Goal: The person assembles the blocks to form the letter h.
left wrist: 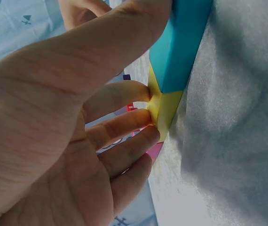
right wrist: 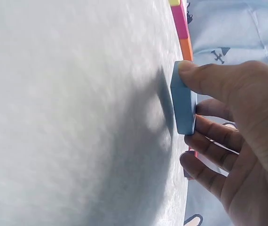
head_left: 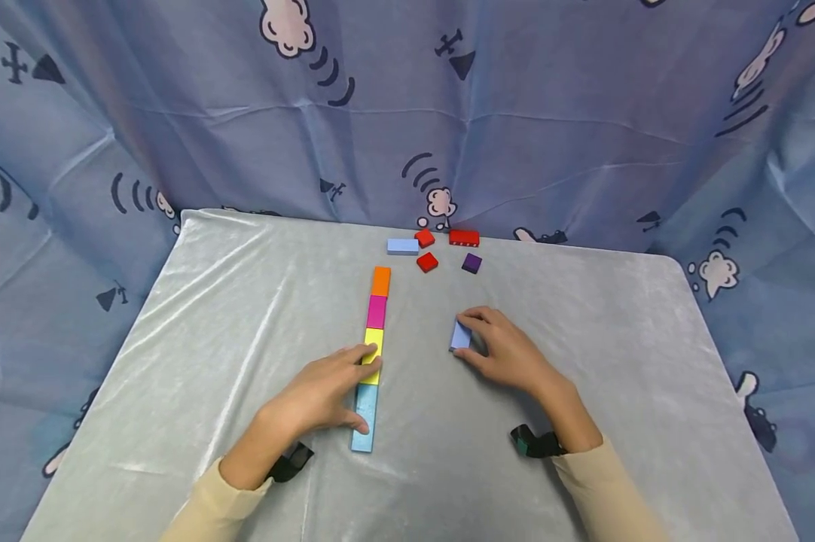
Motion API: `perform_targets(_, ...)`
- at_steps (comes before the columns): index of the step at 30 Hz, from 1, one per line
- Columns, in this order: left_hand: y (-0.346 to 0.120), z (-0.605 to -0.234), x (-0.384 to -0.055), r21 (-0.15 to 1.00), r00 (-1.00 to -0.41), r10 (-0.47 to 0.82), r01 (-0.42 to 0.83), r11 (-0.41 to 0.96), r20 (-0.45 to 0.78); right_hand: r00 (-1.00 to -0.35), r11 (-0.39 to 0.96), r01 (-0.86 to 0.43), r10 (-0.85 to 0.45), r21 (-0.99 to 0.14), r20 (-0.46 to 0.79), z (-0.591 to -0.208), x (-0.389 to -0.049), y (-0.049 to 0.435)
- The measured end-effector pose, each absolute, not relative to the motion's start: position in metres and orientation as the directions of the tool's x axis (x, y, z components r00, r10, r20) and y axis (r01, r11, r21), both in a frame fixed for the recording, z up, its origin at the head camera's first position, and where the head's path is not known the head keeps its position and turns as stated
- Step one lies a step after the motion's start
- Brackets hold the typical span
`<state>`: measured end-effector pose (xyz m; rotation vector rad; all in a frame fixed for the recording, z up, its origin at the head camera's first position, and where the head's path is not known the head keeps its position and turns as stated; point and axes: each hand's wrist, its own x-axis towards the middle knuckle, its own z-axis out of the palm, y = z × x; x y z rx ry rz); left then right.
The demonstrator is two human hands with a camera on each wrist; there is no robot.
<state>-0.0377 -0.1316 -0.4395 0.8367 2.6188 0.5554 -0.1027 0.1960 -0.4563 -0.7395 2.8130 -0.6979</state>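
Across the far side of the room's corner I see a blue patterned curtain (head_left: 550,150), with a counter (head_left: 618,376) before it, draped in pale grey cloth. From the near edge come a person's two arms in beige sleeves (head_left: 611,497), a dark strap at each wrist.

The left hand (head_left: 326,391) comes from the left onto a straight row of blocks running from near to far. Its grip is wide: the fingers reach onto the yellow block (head_left: 375,337), while the thumb rests on the light blue block (head_left: 363,443) at the row's near end. Beyond the yellow comes the pink block (head_left: 376,312), then the orange block (head_left: 380,281) at the far end, all set end to end.

The right hand (head_left: 505,346), right of the row and apart from it, has a narrow grip, pinching a grey-blue block (head_left: 460,336) between thumb and fingers. I can't tell whether that block touches the cloth.

Near the counter's far edge lie a periwinkle block (head_left: 403,247) on the left and a red block (head_left: 464,238) on the right. Between them sits a small red piece (head_left: 424,238), with a second red piece (head_left: 427,262) slightly nearer and a dark purple piece (head_left: 471,263) to its right.
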Motion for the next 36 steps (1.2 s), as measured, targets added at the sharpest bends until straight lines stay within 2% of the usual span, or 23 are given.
perform_targets(20,-0.133,-0.435,-0.04,0.447,-0.768,0.616,0.495,0.745,-0.175,-0.845,0.729,-0.51,-0.525,-0.457,0.105,-0.465,-0.021,0.194)
perform_targets(28,-0.129,-0.438,-0.035,0.492,-0.776,0.591,0.434,0.755,-0.222,-0.844,0.738,-0.525,-0.516,-0.425,0.147,-0.473,0.002,0.198)
perform_targets(36,-0.127,-0.437,-0.036,0.48,-0.783,0.573,0.417,0.772,-0.243,-0.833,0.733,-0.545,-0.53,-0.407,0.159,-0.471,0.013,0.199)
